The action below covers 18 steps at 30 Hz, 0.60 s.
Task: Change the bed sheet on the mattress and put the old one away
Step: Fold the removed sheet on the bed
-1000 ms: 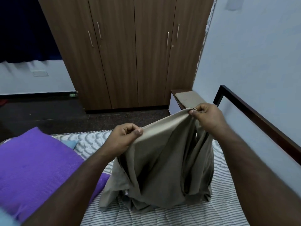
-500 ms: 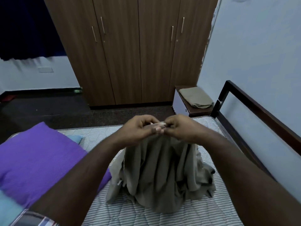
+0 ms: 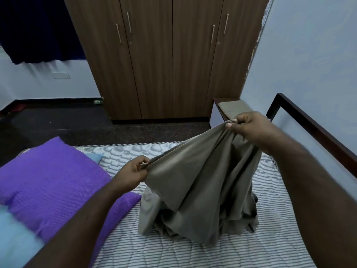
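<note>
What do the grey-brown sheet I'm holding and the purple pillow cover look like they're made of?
Sheet: thin, matte woven fabric, probably cotton or a blend; it drapes in soft folds without shine. Purple pillow cover: coarser, with a fine dotted texture, perhaps a waffle knit; exact fibre unclear.

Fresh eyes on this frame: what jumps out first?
The taupe sheet at centre, pinched along its top edge by the left hand and the higher right hand, its bulk heaped on the bare striped mattress. Next, the purple pillow at left, and the brown wardrobe behind.
</note>
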Each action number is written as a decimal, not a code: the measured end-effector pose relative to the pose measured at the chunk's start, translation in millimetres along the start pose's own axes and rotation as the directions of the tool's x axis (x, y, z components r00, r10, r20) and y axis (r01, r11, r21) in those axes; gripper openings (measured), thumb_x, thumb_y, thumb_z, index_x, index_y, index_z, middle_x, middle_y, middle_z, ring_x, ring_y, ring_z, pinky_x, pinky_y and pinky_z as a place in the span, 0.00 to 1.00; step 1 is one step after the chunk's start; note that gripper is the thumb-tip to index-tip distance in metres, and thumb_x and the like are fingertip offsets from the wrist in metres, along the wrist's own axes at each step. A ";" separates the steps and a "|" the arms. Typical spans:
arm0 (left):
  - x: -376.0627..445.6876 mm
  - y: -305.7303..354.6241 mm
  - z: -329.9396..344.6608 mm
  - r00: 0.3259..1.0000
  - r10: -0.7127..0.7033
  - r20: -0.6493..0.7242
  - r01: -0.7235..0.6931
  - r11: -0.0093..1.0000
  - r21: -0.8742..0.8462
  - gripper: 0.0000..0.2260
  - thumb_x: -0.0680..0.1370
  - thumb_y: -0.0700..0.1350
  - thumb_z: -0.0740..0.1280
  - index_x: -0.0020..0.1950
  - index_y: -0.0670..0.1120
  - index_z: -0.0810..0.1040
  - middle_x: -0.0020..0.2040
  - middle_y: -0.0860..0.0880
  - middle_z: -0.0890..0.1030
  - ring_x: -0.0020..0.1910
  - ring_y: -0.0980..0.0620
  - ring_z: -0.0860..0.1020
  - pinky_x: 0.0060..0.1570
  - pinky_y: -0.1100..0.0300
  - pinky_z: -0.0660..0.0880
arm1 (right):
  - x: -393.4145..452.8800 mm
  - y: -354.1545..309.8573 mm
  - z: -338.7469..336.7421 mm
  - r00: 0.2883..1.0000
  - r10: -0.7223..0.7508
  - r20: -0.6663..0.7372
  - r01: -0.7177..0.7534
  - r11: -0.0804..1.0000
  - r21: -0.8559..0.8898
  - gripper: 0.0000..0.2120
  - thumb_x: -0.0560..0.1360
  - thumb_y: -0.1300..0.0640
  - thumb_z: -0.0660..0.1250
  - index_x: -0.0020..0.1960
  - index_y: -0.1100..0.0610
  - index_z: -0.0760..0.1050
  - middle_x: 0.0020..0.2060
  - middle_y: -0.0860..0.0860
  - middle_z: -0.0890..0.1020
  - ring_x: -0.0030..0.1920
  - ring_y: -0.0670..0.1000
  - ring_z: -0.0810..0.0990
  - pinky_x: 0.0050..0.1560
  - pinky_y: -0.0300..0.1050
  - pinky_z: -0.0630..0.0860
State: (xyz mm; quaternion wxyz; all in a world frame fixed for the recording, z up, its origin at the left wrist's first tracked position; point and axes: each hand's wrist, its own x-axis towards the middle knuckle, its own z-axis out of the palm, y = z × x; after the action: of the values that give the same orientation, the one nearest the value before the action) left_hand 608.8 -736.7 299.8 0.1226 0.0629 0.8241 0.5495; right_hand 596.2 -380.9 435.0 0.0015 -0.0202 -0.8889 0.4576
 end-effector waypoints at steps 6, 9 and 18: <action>-4.6 3.2 -5.4 0.996 -0.065 -0.055 0.027 0.849 -0.527 0.07 0.74 0.40 0.76 0.48 0.42 0.80 0.41 0.45 0.82 0.41 0.50 0.81 0.40 0.59 0.81 | 11.5 10.5 -7.4 0.995 0.092 -0.039 -0.092 0.996 0.007 0.11 0.78 0.54 0.72 0.38 0.56 0.80 0.28 0.51 0.75 0.28 0.48 0.70 0.33 0.41 0.68; -3.7 17.2 -4.1 0.993 -0.096 -0.061 0.042 0.811 -0.584 0.04 0.73 0.46 0.74 0.39 0.48 0.84 0.37 0.49 0.82 0.36 0.55 0.80 0.36 0.59 0.80 | 19.2 20.6 -7.4 0.988 0.133 -0.074 -0.138 0.989 -0.062 0.11 0.78 0.54 0.71 0.40 0.60 0.79 0.28 0.52 0.75 0.27 0.48 0.72 0.32 0.41 0.68; -2.1 37.9 9.0 0.991 -0.116 -0.067 0.045 0.758 -0.651 0.04 0.72 0.46 0.71 0.42 0.46 0.80 0.37 0.48 0.77 0.35 0.54 0.75 0.37 0.59 0.76 | 27.2 61.3 11.2 0.972 0.177 -0.157 -0.216 0.936 -0.279 0.11 0.78 0.53 0.70 0.44 0.62 0.78 0.37 0.59 0.81 0.41 0.60 0.80 0.42 0.48 0.73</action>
State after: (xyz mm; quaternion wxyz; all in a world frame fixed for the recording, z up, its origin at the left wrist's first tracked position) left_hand 612.0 -714.5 331.7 0.1173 -0.0475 0.5905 0.7970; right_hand 570.9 -353.3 378.2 0.0103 -0.1388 -0.9386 0.3156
